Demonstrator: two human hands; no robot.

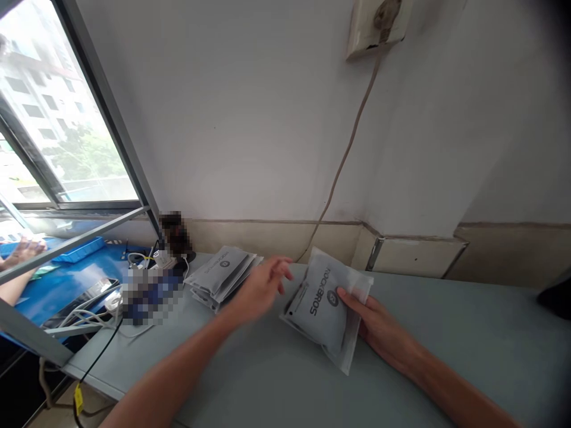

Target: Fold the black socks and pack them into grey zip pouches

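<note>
My right hand (375, 321) grips the right edge of a grey zip pouch (323, 300) printed with dark lettering and holds it tilted on the grey table (446, 345). My left hand (261, 285) hovers just left of the pouch with its fingers apart and holds nothing. It hangs between the pouch and a stack of several similar grey pouches (223, 273) lying to the left.
A cable (343, 160) runs down the wall from a socket box (375, 27). White cables and a power strip (111, 300) lie at the table's left end. Beyond a window frame (111, 119), another person's hand (20, 252) rests over a blue surface.
</note>
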